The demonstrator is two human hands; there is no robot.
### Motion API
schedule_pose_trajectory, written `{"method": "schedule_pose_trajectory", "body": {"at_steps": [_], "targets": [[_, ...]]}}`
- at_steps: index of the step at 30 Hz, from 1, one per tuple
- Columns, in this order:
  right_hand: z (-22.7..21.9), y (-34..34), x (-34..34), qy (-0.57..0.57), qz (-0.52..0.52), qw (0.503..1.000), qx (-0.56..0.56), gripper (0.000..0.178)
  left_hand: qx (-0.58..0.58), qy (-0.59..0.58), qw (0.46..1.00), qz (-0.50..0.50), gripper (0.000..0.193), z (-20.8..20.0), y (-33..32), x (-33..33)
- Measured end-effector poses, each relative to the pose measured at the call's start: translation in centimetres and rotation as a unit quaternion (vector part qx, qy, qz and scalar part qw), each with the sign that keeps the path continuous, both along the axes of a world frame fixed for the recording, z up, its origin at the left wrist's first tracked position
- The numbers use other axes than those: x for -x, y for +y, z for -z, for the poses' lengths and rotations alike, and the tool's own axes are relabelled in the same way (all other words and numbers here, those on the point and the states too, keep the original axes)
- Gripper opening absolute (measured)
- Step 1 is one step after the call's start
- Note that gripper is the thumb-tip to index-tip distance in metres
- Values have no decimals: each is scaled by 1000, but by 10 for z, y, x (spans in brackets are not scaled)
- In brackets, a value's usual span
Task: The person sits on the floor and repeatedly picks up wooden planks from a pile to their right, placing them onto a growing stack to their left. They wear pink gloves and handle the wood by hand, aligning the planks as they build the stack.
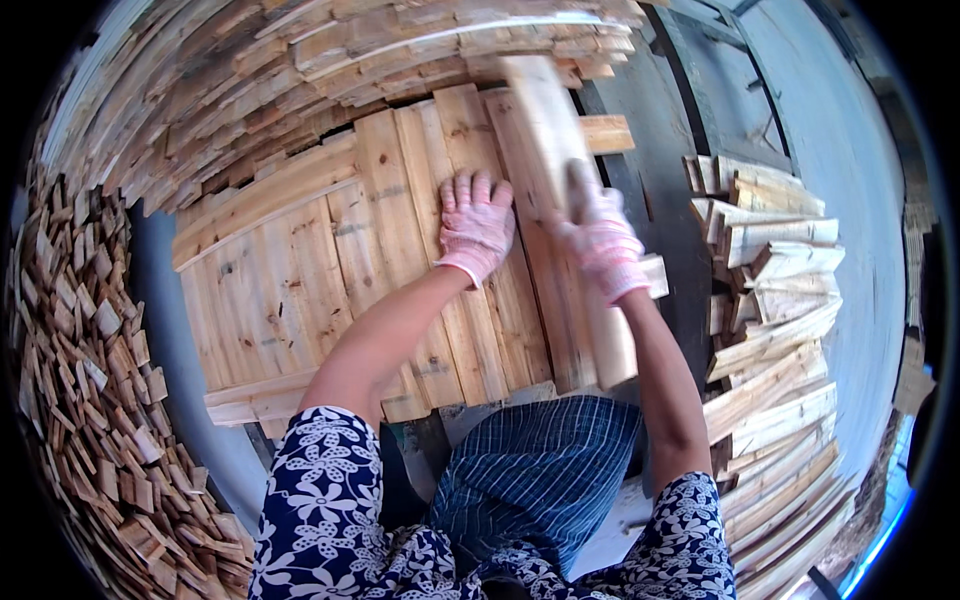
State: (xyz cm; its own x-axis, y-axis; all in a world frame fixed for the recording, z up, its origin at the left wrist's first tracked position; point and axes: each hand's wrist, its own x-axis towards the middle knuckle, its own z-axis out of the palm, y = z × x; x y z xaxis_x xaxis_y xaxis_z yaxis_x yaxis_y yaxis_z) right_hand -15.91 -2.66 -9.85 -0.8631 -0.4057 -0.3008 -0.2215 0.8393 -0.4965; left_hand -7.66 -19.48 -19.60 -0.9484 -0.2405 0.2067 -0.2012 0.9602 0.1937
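Note:
My left hand (477, 226), in a pale pink knitted glove, rests flat with its fingers stretched out on a row of wooden boards (415, 170). The boards lie side by side over crosspieces, whose light end (607, 134) sticks out at the right. My right hand (606, 242), gloved alike and smeared by motion, grips a pale wooden plank (545, 105) by its right edge. That plank is blurred and tilted at the right end of the row. Beside it a darker reddish board (540, 270) shows; whether the two touch, I cannot tell.
A tall stack of boards (330, 60) stands along the far side. On the left lies a large heap of short wood pieces (100, 380). Several boards are piled in a column (775, 330) at the right. Behind that is a dark metal frame (690, 90).

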Motion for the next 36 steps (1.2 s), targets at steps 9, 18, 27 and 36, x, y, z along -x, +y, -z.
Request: {"method": "schedule_pose_trajectory", "body": {"at_steps": [9, 18, 27, 36], "targets": [[13, -25, -33, 27, -15, 994, -105, 82, -2, 13, 1000, -26, 43, 26, -10, 1], [42, 79, 61, -4, 148, 985, -86, 65, 70, -69, 994, 43, 71, 4, 10, 2], [28, 68, 82, -77, 39, 980, -182, 53, 104, -97, 989, 48, 71, 2, 9, 5], [-1, 304, 174, 59, 443, 888, -107, 88, 102, -83, 990, 49, 69, 1, 10, 8]]}}
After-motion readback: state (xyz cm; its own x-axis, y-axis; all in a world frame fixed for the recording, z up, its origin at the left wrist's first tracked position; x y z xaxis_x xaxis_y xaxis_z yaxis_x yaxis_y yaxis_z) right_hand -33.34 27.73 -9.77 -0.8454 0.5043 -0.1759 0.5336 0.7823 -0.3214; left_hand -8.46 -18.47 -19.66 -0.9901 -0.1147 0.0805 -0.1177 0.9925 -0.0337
